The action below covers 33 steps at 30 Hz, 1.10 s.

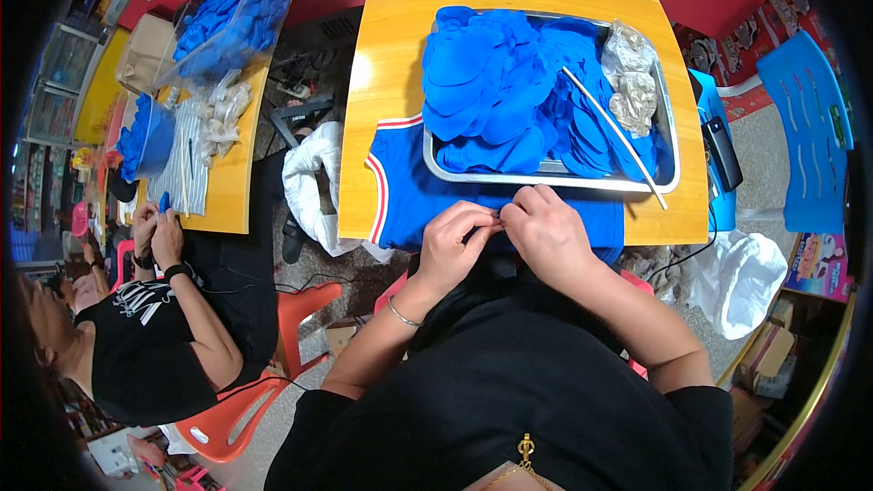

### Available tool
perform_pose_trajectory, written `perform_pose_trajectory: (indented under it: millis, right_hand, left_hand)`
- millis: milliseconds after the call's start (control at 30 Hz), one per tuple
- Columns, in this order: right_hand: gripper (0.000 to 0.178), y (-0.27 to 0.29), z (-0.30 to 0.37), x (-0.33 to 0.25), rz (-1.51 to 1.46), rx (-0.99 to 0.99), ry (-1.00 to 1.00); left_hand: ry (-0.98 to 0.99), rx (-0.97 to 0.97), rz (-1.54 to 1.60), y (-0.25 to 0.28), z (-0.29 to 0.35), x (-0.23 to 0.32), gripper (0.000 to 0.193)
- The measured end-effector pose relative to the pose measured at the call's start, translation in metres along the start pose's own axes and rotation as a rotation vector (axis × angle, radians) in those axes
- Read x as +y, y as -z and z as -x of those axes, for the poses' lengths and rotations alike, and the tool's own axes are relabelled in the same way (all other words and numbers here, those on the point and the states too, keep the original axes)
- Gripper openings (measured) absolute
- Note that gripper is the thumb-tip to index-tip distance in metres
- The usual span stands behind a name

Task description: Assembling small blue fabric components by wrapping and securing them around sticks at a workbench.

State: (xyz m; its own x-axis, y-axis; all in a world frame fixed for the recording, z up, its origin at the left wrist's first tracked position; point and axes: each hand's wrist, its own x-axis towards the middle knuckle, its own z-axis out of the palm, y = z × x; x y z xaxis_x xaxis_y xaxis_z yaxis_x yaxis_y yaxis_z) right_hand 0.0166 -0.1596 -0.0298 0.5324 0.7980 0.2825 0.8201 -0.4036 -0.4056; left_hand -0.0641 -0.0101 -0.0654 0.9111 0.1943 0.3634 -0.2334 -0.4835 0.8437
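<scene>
Where lettering is concerned, white script shows on the black shirt (136, 355) of a co-worker at left. The left hand (455, 236) and right hand (551, 229) meet, fingertips pinched together; whether they grasp anything between them cannot be told. Directly beneath lies a blue garment (409, 186) with red-and-white trim, and just beyond, partly on it, a metal tray (546, 179) heaped with blue rounded pieces (491, 82). All rest on a yellow wooden table (391, 36); a blue chair (798, 127) stands at right on speckled flooring (771, 184).
</scene>
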Motion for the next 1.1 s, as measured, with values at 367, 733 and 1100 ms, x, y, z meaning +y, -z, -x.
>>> perform_pose_trajectory:
  millis: [367,733,1100]
  right_hand:
    - [0.034,0.008,0.019,0.019,-0.506,-0.023,-0.116]
    - [0.024,0.003,0.031,0.025,-0.409,-0.008,-0.229]
    - [0.014,0.006,0.023,0.03,-0.414,-0.07,-0.136]
  left_hand:
    - [-0.249,-0.194,-0.16,0.012,-0.015,0.013,0.028]
    - [-0.366,-0.338,-0.318,0.008,-0.025,0.012,0.016]
    - [-0.461,-0.436,-0.483,0.015,-0.035,0.015,0.012]
